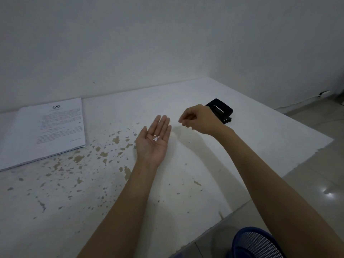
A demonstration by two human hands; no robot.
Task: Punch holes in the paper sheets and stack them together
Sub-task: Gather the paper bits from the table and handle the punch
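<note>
A stack of printed paper sheets [46, 129] lies at the table's far left by the wall. The black hole punch [222, 111] sits at the far right of the table, partly behind my right hand. My left hand [153, 141] is held palm up over the middle of the table, fingers flat, with a few small white paper bits [156, 138] resting in the palm. My right hand [198, 119] hovers just right of it, fingers curled and fingertips pinched together; whether a paper bit is between them is too small to tell.
The white table [251, 146] has worn brown patches across its middle and left. A tiny white speck [189, 141] lies on it under my right wrist. A blue mesh basket [258, 243] stands on the floor at the lower right. Walls close off the back.
</note>
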